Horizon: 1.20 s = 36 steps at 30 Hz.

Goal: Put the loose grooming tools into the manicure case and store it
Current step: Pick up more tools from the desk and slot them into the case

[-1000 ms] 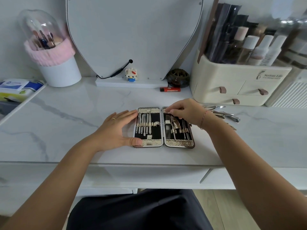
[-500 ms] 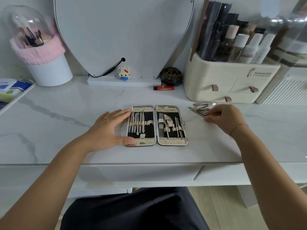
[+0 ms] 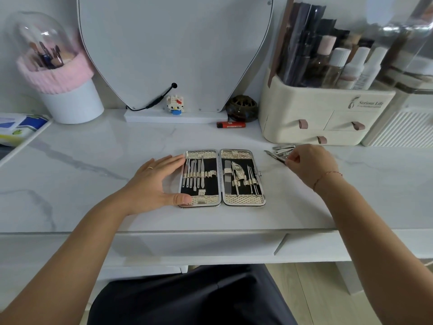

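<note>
Case: your manicure case [image 3: 243,200] lies open flat on the table [image 3: 93,160], most loops filled.
Left hand: your left hand [image 3: 152,184] lies flat with straight fingers against the case's 9 o'clock edge, thumb on the 7 o'clock corner.
Right hand: your right hand [image 3: 309,165] has curled fingers pinching a piece in the pile.
Loose tools: the loose tools [image 3: 280,152] sit at 2 o'clock from the case, apart from it.
Left to do: you likely must slot these in, close the case and store it.
</note>
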Each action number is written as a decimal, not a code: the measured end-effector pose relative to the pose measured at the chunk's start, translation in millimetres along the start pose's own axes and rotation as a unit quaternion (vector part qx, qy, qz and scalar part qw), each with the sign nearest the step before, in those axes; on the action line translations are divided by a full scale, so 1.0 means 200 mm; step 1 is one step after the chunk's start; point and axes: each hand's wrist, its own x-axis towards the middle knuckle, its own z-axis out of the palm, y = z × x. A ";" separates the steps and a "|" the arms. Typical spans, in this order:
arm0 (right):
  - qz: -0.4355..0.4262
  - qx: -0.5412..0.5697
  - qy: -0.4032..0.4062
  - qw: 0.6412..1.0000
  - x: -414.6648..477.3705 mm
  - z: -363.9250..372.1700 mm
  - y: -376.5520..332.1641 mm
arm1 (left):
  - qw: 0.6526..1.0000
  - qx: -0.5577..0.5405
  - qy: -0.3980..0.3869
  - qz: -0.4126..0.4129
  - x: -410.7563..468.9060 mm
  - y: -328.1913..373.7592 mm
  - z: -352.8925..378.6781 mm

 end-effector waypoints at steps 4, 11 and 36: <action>0.003 -0.019 -0.009 1.000 0.02 0.01 0.01 | 1.000 0.000 0.001 0.000 0.00 0.00 0.00; -0.006 0.147 0.000 0.989 0.00 -0.01 0.00 | 1.000 0.002 -0.001 -0.003 0.00 0.00 0.00; -0.075 0.375 -0.229 0.895 0.16 0.16 -0.68 | 1.000 0.006 0.000 -0.002 0.01 0.00 0.00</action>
